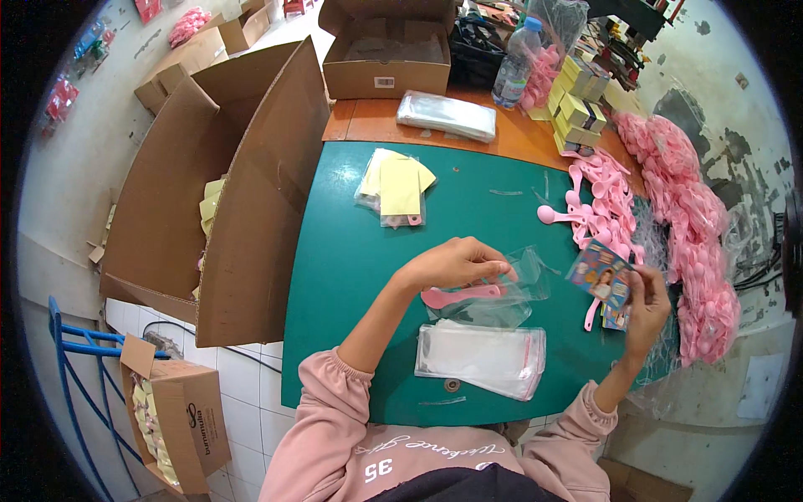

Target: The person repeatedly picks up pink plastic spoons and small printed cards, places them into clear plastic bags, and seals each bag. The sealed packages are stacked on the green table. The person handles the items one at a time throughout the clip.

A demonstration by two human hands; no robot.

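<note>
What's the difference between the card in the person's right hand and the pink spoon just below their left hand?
The card is rectangular, while the pink spoon is long and narrow.
The card carries a many-coloured print on blue; the pink spoon is plain pink.
The card is gripped in the right hand, tilted; the pink spoon lies roughly crosswise below the left hand.
Both are close to a hand.
</note>
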